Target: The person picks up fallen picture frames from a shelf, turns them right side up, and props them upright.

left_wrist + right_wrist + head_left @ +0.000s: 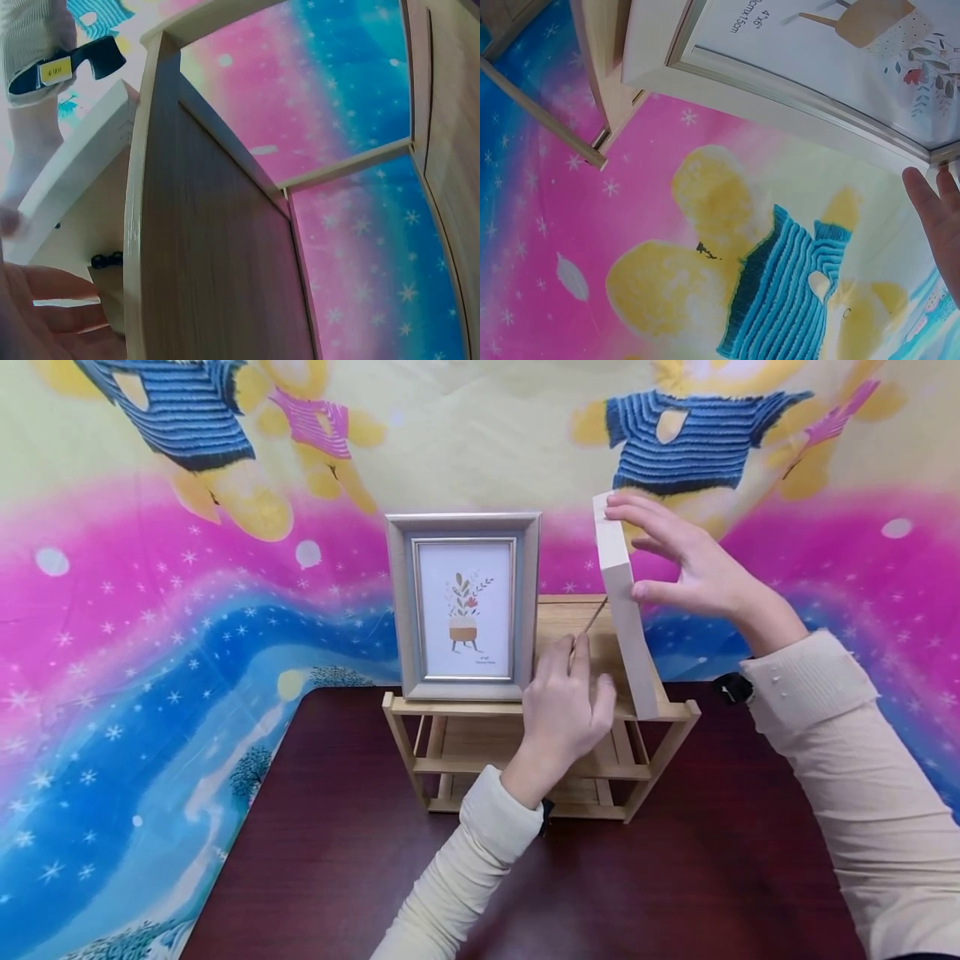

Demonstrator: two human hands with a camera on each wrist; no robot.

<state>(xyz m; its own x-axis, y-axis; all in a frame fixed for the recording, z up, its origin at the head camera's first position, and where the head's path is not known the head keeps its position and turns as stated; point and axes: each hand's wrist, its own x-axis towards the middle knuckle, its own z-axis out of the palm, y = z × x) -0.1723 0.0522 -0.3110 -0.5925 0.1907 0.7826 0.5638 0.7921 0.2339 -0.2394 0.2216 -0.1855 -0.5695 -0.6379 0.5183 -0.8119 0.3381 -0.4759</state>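
A white picture frame (628, 618), seen nearly edge-on, stands tilted at the right end of the wooden rack's (461, 708) top shelf. My right hand (682, 556) holds its upper part, with fingers at the top corner and thumb lower on the side. Its print (780, 37) shows in the right wrist view. Behind the frame, my left hand (566, 697) pinches the thin brown stand flap (597, 612); the left wrist view shows this flap below a small black fitting (107, 260). The exact finger contact is partly hidden.
A silver-grey picture frame (401, 610) with a potted-plant print stands on the left of the top shelf. The rack has lower shelves and rests on a dark red-brown table (337, 843). A colourful bear-print cloth (187, 610) hangs behind.
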